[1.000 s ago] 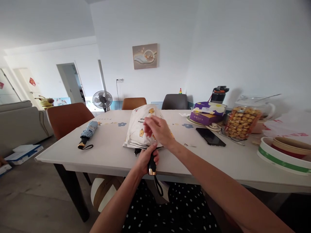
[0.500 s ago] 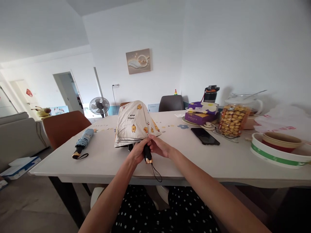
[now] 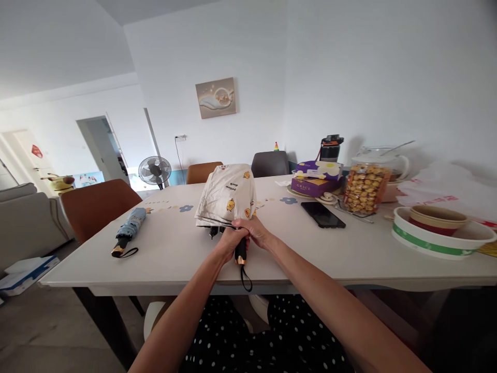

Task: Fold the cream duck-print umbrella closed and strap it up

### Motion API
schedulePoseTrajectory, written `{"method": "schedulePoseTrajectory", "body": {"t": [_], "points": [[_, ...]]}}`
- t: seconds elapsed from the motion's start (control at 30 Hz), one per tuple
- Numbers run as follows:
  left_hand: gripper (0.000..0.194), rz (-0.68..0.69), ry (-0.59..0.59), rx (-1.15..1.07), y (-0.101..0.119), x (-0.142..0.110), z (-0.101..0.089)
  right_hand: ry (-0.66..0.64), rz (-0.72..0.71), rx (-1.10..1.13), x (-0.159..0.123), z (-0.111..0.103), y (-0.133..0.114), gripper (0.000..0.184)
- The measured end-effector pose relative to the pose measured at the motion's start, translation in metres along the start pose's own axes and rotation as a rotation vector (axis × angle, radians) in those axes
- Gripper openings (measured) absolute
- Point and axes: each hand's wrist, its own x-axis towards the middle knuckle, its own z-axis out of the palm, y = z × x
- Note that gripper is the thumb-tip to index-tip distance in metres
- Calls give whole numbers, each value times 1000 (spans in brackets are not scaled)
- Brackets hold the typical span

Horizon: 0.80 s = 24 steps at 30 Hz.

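Note:
A cream umbrella with yellow duck prints lies partly folded before me, its loose fabric pointing away and its black handle with a gold end toward me. My left hand is closed around the top of the handle. Just to its right, my right hand grips the lower edge of the fabric by the handle; some of its fingers are hidden. A black wrist strap hangs from the handle end over the table edge. On the left lies a blue folded umbrella, with its own black and gold handle.
On the white table, a black phone, purple boxes, a jar of round snacks and a white-green bowl stand to the right. Chairs line the far and left sides. A fan is behind.
The cream umbrella's fabric has been drawn narrower, its right flap folded over to the left. My right hand has shifted from the handle onto the fabric edge. The view has turned slightly.

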Motion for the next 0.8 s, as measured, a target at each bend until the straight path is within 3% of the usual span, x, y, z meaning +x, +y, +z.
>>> {"method": "schedulePoseTrajectory", "body": {"t": [0.17, 0.33, 0.4, 0.5, 0.6, 0.67, 0.8], "points": [[9, 72, -39, 0, 1, 1, 5, 9, -42, 62, 0, -4, 1, 21], [21, 121, -86, 84, 9, -9, 0, 67, -100, 232, 2, -9, -4, 23], [22, 171, -15, 234, 14, -16, -6, 84, -157, 314, 2, -11, -7, 29], [18, 331, 296, 464, 25, -21, -18, 94, -193, 352, 2, -15, -12, 33], [22, 546, 543, 501, 43, -14, -28, 145, -211, 332, 1, -17, -16, 30], [27, 652, 555, 494, 58, -5, -30, 165, -232, 323, 0, -18, -17, 29], [40, 753, 431, 534, 83, 15, -24, 139, -301, 320, -3, -19, -18, 33]]}}
